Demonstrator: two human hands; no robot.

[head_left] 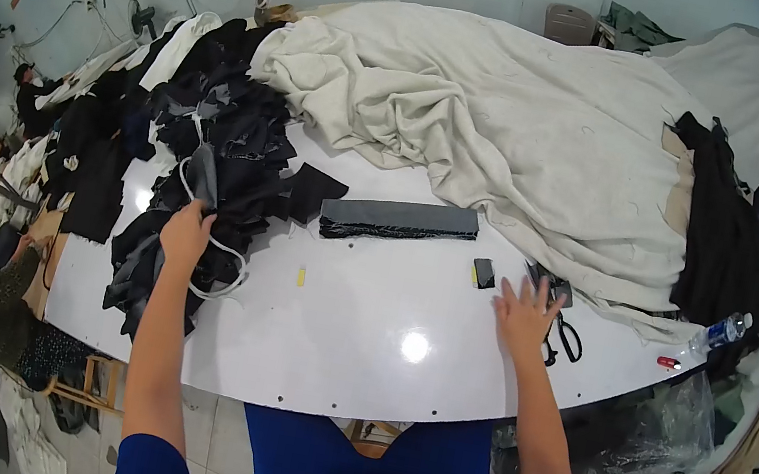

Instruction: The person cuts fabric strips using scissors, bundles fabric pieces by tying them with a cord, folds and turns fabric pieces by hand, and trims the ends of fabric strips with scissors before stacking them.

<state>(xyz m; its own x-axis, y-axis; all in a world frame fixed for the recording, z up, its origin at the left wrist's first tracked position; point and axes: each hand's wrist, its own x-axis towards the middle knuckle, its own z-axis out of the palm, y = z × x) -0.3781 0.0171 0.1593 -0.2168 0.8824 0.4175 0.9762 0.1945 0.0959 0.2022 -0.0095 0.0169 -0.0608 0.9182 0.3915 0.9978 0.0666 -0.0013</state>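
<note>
White surface (359, 355): it spreads beneath both hands, glossy, with its near edge close to the wearer's body; clock directions below start from its middle.
Left hand (186, 231): at nine o'clock, fingers closed on a dark cloth piece (203, 176); whether the white cord (225, 292) is also gripped, I cannot tell.
Right hand (526, 314): at three o'clock, open, fingers spread, over or touching a small dark item (561, 290); no firm grasp shows.
Cord risk: its loose loop lies beside the left hand and over dark scraps, so a pull could snag it and drag scraps along.
Black scissors (569, 342): just beside the right wrist, handles outward, blades partly hidden; a careless sweep could knock them or meet an edge.
Small dark block (485, 274): just beside the right fingers, easily nudged.
Yellow piece (301, 277): toward nine o'clock, small enough to get swept under cloth.
Grey strip stack (400, 223): at twelve o'clock, layered; a bump or snag could skew its layers.
Dark scrap heap (244, 142): at ten o'clock, loose and tangled; tugging could spill it.
Pale cloth (540, 133): from twelve to two o'clock, rumpled; a caught fold could shift neighbouring things.
Water bottle (723, 333): at three o'clock, tilted near the rim; dragged cloth could tip it off.
</note>
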